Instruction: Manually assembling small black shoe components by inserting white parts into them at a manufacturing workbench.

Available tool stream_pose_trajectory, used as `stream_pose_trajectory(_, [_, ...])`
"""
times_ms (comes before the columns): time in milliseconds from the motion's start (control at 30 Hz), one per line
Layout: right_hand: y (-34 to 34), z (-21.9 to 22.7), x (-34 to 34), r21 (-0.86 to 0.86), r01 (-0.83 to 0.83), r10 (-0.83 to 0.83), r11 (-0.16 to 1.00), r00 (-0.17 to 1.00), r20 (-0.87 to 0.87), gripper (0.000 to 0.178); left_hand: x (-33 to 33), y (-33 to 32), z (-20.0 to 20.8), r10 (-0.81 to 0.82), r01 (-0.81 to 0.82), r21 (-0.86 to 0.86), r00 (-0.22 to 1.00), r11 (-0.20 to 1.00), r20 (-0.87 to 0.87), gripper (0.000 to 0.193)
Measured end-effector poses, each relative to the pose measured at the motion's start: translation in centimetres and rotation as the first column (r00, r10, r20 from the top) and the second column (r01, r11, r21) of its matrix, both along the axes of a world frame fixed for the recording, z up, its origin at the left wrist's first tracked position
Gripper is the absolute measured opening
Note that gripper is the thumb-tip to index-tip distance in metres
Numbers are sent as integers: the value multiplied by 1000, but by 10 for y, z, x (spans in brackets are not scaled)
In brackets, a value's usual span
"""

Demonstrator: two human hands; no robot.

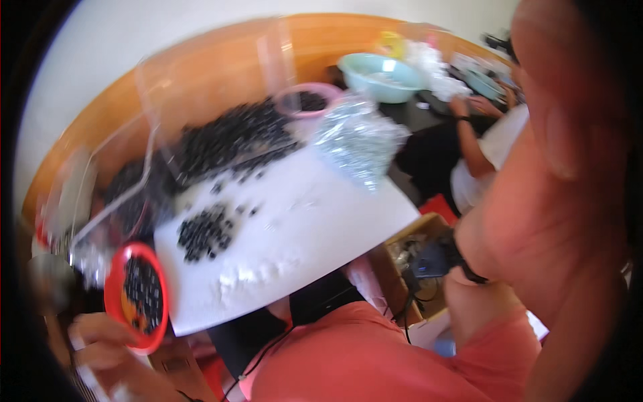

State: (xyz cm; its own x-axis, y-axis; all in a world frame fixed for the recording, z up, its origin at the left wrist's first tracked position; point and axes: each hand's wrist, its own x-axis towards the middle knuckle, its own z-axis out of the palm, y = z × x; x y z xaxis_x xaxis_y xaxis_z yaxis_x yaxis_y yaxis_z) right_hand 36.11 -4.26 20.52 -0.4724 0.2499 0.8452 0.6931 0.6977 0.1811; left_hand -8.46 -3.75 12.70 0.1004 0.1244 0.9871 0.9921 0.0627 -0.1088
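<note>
At the lower left, my left hand [104, 345] is beside the near rim of a red plastic basin [163, 305]. Its fingers look curled but are blurred, so I cannot make out whether they grip the rim. The basin holds small black pieces [143, 288]. My right hand [569, 127] is raised very close to the camera on the right side, large and smeared, with its fingers cut off or hidden. A dark device on a strap [435, 261] circles that wrist. A small heap of black pieces [204, 232] lies on the white tabletop [321, 221].
Clear plastic panels [214, 80] enclose a larger black heap [231, 137] at the back. Beyond the table's right part are a crinkled clear bag [358, 137], a pink basin [308, 87] and a pale green basin [382, 77]. Another person [492, 147] works at the far right. A cardboard box [395, 261] stands below.
</note>
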Motion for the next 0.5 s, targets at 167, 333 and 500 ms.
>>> stream_pose_trajectory(167, [-17, -51, -22, -152, -93, 74, 984, 989, -132, 16, 77, 38, -72, -640, 848, -516, 463, 119, 613, 14])
stream_pose_trajectory(333, [2, -40, -7, -134, -116, 95, 984, 983, -158, 15, 69, 43, -103, -500, 805, -554, 576, 211, 647, 12])
stream_pose_trajectory(500, [5, -48, -97, -257, -293, 163, 921, 889, -428, 4, 75, 67, -113, -586, 776, -571, 602, 269, 543, 20])
